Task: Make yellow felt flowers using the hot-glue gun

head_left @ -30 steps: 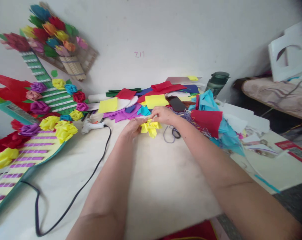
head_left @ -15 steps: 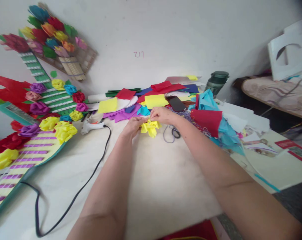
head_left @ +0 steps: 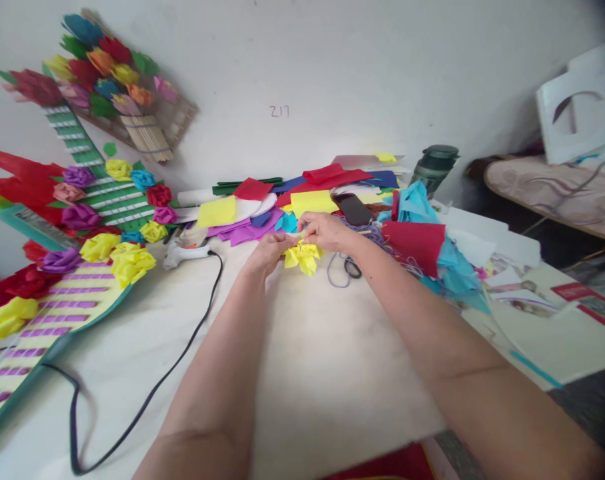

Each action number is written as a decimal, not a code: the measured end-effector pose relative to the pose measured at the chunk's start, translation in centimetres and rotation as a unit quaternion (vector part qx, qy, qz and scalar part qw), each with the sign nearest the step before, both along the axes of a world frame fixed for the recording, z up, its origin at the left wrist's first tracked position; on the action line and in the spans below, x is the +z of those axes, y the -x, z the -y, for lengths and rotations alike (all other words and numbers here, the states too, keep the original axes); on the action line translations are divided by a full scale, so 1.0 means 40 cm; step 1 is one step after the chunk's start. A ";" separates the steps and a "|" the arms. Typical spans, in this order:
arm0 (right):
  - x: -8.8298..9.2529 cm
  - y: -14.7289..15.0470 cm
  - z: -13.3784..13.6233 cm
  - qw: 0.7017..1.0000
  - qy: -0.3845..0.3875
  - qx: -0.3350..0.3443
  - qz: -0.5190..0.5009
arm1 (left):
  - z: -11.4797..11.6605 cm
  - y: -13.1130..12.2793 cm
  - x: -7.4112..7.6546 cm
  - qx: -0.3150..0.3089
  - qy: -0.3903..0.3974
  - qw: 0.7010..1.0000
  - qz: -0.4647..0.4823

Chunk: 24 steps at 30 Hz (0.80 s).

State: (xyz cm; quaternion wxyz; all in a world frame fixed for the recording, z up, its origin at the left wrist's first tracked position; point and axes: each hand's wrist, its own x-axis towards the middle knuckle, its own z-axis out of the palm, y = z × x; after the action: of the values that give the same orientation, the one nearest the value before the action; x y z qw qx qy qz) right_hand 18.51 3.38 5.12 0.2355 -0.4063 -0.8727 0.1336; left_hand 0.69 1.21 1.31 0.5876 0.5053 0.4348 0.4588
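A small flower of bright yellow crepe paper [head_left: 305, 259] is held just above the table, its petals spread toward me. On its left side, the fingers of my left hand [head_left: 272, 253] are closed on its edge. My right hand [head_left: 325, 230] pinches at the flower's top, close to the left fingertips; the exact spot between these fingers is partly hidden. Just right of the flower lies a loop of purple-grey yarn [head_left: 338, 277] with a small black ring [head_left: 353, 269]. A dark phone [head_left: 353, 209] rests behind my right hand.
A white glue gun [head_left: 186, 253] lies to the left, its black cord [head_left: 202, 320] curving toward me. Coloured paper sheets [head_left: 312, 202] line the wall. A paper-flower decoration [head_left: 117, 200] stands left; a green bottle [head_left: 435, 167] and crumpled blue paper [head_left: 452, 267] are right.
My right fingers have shifted slightly over the flower's top, and the flower has turned a little. My left hand stays almost in place. The view has tilted slightly.
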 end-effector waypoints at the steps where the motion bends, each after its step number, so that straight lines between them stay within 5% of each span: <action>1: 0.001 0.002 0.002 1.000 -0.003 0.001 -0.001 | -0.001 0.002 -0.001 -0.001 -0.001 1.000 0.002; 16: 0.014 0.020 0.025 0.999 -0.042 0.014 0.020 | 0.006 0.025 0.002 -0.027 0.058 0.995 0.070; 24: 0.037 0.040 0.067 0.993 -0.098 0.045 0.042 | 0.059 0.033 0.019 0.034 0.133 0.980 0.146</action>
State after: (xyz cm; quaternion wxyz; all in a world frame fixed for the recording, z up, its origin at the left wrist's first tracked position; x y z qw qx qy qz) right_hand 16.93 0.70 6.59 0.2308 -0.3472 -0.9080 0.0406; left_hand -0.62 -1.16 2.07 0.6904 0.3356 0.4185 0.4854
